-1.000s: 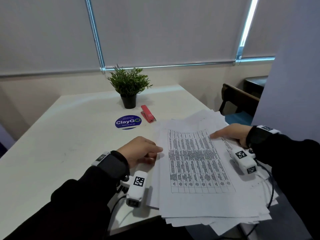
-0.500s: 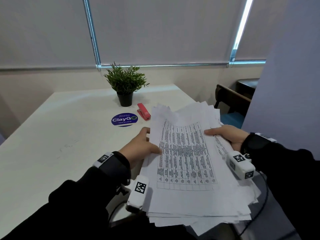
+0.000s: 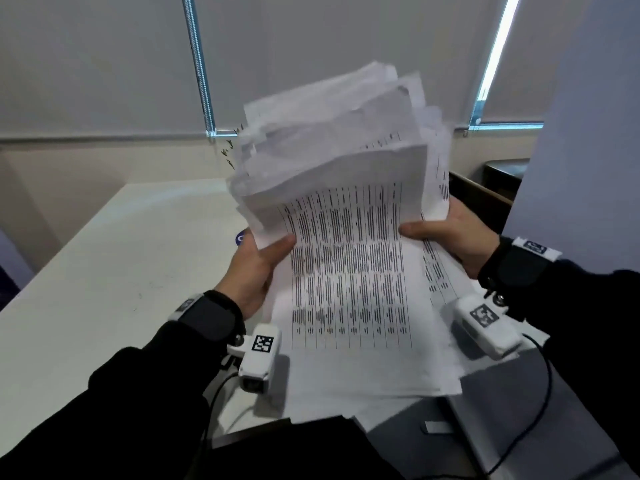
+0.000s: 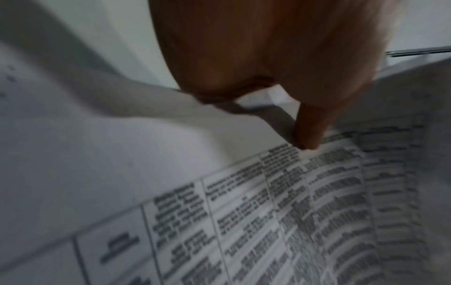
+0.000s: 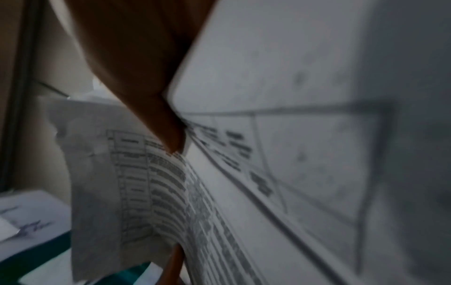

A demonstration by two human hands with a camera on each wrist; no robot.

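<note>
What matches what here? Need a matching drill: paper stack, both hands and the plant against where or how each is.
Things:
1. paper stack
2. left hand
3. right hand
4. plant

States:
A. only leaf tips show beside the sheets
B. grips the stack's right edge
C. held up tilted, sheets uneven at the top
D. grips the stack's left edge, thumb on the printed grid

Pairs: 1-C; 2-D; 3-B; 4-A

matt paper stack (image 3: 346,271) — smooth table (image 3: 121,271)
</note>
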